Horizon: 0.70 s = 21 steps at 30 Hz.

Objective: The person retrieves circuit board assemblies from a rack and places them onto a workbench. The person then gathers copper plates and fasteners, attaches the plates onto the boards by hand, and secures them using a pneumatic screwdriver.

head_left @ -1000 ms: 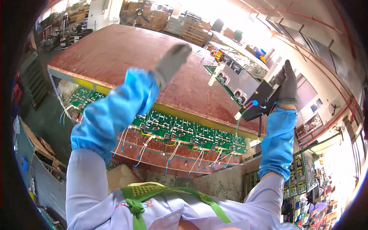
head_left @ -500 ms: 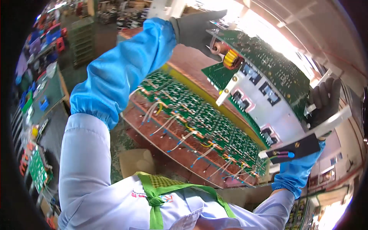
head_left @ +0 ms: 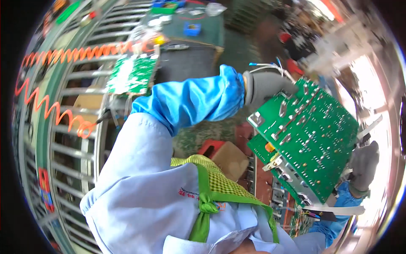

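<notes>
gripping green circuit board [head_left: 311,137] at right of frame with left hand [head_left: 270,88], beside right hand [head_left: 363,166], grip there unclear

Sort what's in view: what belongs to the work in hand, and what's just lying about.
In hand:
- green circuit-board assembly
- gloved left hand, gripping its edge
- gloved right hand, at its right side

Apart, untouched:
- separate green board
- small blue box
- orange coiled hoses
</notes>
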Motion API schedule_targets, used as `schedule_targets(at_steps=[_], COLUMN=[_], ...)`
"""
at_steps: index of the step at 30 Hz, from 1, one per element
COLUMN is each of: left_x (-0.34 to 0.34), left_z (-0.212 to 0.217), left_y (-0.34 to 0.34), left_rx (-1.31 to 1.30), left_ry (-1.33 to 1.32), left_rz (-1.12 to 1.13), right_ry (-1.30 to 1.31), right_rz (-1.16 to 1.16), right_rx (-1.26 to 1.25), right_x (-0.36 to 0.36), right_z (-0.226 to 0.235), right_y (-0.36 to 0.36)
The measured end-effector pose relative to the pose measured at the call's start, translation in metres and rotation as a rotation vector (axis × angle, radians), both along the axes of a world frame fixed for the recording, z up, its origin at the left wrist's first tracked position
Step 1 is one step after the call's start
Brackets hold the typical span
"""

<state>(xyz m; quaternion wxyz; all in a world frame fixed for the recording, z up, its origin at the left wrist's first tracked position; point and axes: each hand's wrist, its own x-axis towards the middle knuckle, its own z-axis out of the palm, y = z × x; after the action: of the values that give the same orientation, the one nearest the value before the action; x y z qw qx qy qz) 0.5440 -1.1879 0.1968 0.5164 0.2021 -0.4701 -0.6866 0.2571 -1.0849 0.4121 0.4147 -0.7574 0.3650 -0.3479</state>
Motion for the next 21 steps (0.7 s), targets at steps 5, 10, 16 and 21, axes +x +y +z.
schedule_targets(at_steps=[5, 10, 16, 21], left_x=[0.019, 0.016, -0.020, -0.061], left_z=[-0.038, -0.036, -0.036, -0.058], left_y=[0.065, 0.112, 0.153, 0.158], left_rx=[0.429, 0.534, 0.626, 0.558], left_ry=[0.058, -0.191, 0.144, 0.357], left_rz=[0.076, 0.401, 0.678, 0.856], right_ry=[0.003, 0.375, 0.397, 0.393], right_rz=[0.150, 0.171, 0.446, 0.571], right_rx=[0.272, 0.137, 0.222, 0.171], right_x=[-0.001, 0.056, 0.102, 0.134], right_z=[-0.033, -0.035, -0.059, -0.087], right_y=[-0.071, -0.111, -0.162, -0.182])
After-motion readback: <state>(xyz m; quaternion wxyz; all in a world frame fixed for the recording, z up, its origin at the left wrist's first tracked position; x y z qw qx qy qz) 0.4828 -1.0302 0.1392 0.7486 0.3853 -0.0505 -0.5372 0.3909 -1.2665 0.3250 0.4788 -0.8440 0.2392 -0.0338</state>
